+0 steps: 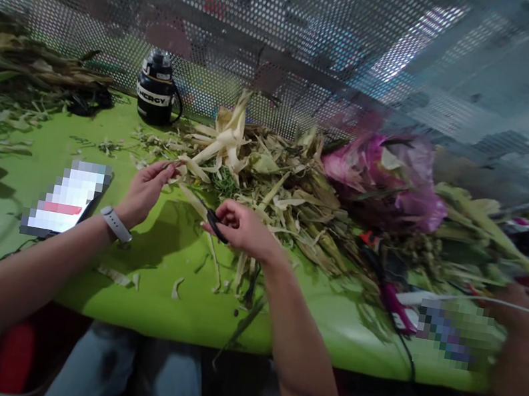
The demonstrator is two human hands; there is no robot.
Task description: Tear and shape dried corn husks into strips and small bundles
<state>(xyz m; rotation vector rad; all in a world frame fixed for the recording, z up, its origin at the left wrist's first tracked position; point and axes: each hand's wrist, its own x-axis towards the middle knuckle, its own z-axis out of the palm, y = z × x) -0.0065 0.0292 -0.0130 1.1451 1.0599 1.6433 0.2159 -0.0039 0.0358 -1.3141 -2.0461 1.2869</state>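
My left hand (146,190), with a grey watch on the wrist, pinches the end of a long pale dried leaf strip (191,197) above the green table (147,293). My right hand (244,227) is closed round small black-handled scissors (214,222), whose blades meet the strip near its middle. Just beyond both hands lies a heap of dried husks and leaves (276,186).
A black mug (156,95) stands at the back by the perforated metal wall. A phone (69,198) lies left of my hands. Pink plastic bag (384,177) and green stalks lie right. Another person's arm (521,362) reaches in at the right edge. Leaf scraps litter the table.
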